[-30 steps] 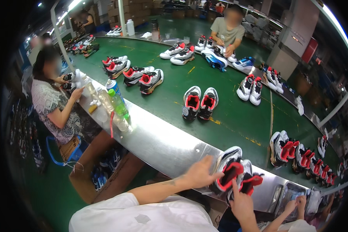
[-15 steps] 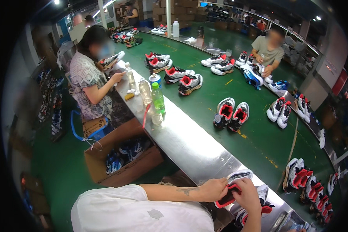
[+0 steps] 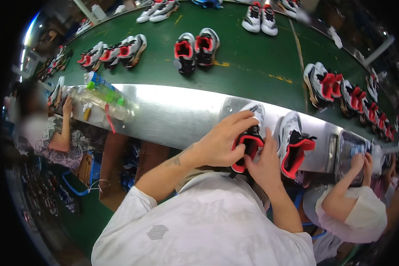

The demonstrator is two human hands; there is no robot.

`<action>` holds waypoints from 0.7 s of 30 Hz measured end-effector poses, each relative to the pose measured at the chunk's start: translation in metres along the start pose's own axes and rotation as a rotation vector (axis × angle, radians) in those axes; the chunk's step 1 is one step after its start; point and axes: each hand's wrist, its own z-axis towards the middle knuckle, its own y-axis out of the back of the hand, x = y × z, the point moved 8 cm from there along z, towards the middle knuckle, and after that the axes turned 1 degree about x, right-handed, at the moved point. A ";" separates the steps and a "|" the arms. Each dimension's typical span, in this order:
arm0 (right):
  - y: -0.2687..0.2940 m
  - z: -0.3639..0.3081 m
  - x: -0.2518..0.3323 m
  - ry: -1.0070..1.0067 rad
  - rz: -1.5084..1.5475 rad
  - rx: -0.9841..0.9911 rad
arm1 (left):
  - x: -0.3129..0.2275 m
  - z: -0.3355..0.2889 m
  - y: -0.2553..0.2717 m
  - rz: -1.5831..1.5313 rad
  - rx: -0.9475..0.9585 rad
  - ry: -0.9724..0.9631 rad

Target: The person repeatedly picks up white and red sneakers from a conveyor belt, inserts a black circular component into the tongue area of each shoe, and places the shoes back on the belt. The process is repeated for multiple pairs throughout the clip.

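A white and black sneaker with a red lining [image 3: 249, 146] is between my hands at the edge of the metal bench [image 3: 177, 113], its toe pointing away from me. My left hand [image 3: 224, 139] reaches over it from the left, fingers across the lacing and thumb at the collar opening. On the other side, my right hand [image 3: 266, 162] grips the collar, thumb near the heel. Its matching sneaker [image 3: 292, 144] sits just right of my right hand, red collar towards me. Part of the held shoe is hidden by my fingers.
Beyond the bench runs a green surface [image 3: 155, 75] with paired sneakers [image 3: 195, 51] and a row of sneakers [image 3: 328, 86] at right. Bottles [image 3: 104, 93] and a co-worker [image 3: 53, 133] are left; another co-worker [image 3: 352, 206] sits right beside a tray [image 3: 341, 153]. A cardboard box [image 3: 113, 168] stands below.
My view has swung to the right. The held sneaker has gone from tilted to sitting toe-away, and my left hand has shifted from its collar to over its lacing.
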 end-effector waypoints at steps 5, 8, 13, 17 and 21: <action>-0.037 -0.005 -0.066 -0.081 0.377 -0.148 | 0.019 0.012 -0.051 0.309 0.260 -0.036; -0.036 -0.004 -0.075 -0.119 0.406 -0.191 | 0.019 0.008 -0.052 0.462 0.301 -0.105; -0.024 -0.006 -0.005 0.052 0.122 -0.116 | 0.018 -0.006 -0.058 0.611 0.282 -0.060; -0.008 -0.015 0.012 0.171 -0.073 0.160 | 0.020 -0.027 -0.031 0.273 -0.170 -0.032; 0.036 0.006 0.047 0.340 -0.369 0.149 | 0.063 -0.065 -0.024 0.127 -0.493 0.215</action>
